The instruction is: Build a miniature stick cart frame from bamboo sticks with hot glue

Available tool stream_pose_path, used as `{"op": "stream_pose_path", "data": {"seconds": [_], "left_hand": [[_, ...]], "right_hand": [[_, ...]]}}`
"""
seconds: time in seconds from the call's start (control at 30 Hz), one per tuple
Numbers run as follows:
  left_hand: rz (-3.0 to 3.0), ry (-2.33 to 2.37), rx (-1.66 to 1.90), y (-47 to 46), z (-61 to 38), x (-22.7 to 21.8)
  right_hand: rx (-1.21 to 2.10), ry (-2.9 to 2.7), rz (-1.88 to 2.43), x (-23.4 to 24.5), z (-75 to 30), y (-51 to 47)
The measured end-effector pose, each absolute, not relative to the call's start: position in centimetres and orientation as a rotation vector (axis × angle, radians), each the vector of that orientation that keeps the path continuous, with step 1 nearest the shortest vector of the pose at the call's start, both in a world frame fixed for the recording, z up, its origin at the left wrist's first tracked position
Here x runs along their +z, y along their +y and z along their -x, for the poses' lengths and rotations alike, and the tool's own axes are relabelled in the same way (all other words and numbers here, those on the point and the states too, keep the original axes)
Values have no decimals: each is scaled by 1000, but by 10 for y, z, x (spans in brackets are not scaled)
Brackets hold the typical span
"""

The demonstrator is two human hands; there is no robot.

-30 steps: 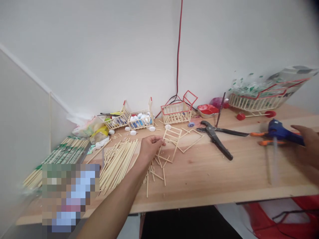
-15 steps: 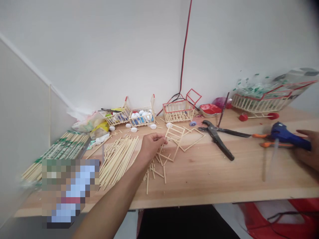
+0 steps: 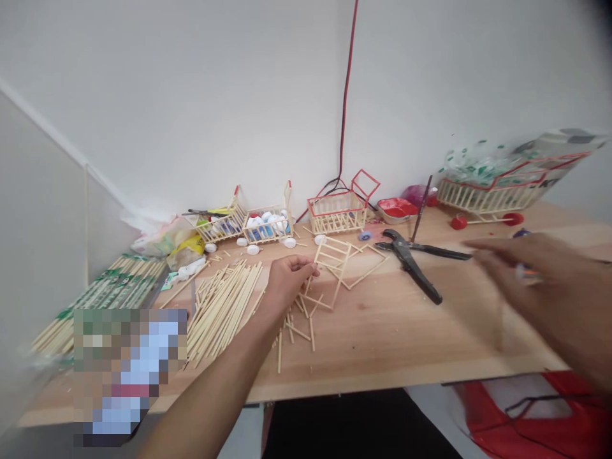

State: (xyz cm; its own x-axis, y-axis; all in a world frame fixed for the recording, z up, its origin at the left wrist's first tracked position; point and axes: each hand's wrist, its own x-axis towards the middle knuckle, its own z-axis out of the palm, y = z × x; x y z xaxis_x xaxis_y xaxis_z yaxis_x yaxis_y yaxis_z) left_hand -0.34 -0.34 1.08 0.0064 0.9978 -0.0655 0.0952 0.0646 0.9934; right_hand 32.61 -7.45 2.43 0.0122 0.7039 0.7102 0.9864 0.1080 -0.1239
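Note:
My left hand (image 3: 291,278) is closed in a pinch on a corner of a small ladder-like frame of thin wooden sticks (image 3: 340,258), held tilted over the wooden table. Blurred by motion, my right hand (image 3: 540,280) is over the right side of the table, fingers stretched to the left and nothing visible in them. Mostly hidden behind it is a blue glue gun (image 3: 523,234). Between the hands lie black-handled cutters (image 3: 415,268). Another stick frame (image 3: 370,271) lies flat beyond the held one, and short cut sticks (image 3: 299,330) are scattered below it.
Loose sticks (image 3: 227,312) and wrapped stick bundles (image 3: 102,299) lie on the left. Along the wall stand small stick carts (image 3: 270,226), a red-rimmed basket (image 3: 338,213), a tray of red paint (image 3: 398,208) and a larger cart (image 3: 492,197) holding plastic wrappers.
My right hand has come away from the glue gun and moved left, now covering most of it. My left hand still pinches the stick frame; the view has shifted slightly.

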Motion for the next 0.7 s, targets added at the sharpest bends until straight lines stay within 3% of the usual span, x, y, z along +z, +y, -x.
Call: {"op": "stream_pose_path", "data": {"seconds": [0.07,0.2,0.7], "left_hand": [[-1241,1302,1100,-4,3,11],[-1249,1311,1069,-5,2,10],[-1235,1265,1065,-4,1,8]], "right_hand": [[-386,-1922,1367,27,-267,-68],[-300,-2083,1192,14,-195,-47],[-543,-2169,1306,-7,-160,-17]]}}
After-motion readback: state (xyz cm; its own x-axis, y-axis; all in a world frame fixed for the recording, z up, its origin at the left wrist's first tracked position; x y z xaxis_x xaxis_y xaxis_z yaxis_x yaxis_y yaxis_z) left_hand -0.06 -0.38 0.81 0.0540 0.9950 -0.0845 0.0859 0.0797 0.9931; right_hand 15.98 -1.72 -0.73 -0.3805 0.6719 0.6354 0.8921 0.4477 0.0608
